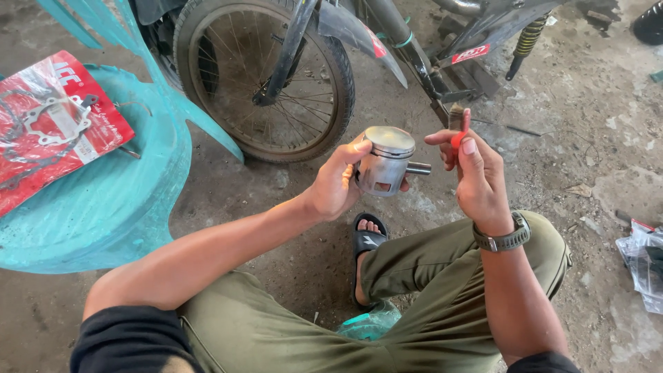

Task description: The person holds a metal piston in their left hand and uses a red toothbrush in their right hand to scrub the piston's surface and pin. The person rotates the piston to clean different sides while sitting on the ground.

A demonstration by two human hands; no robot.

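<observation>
Both hands are raised at knee height, left hand cupped closed, right hand pinching upright.

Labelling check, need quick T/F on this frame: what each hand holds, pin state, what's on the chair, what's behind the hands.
1. The left hand holds a silver metal piston. True.
2. The right hand is empty. False: it pinches a small red-handled brush.
3. A metal pin sticks out of the piston's side. True.
4. The red gasket packet lies on the floor. False: it rests on the teal plastic chair.
5. A spoked motorcycle wheel stands behind the hands. True.
</observation>
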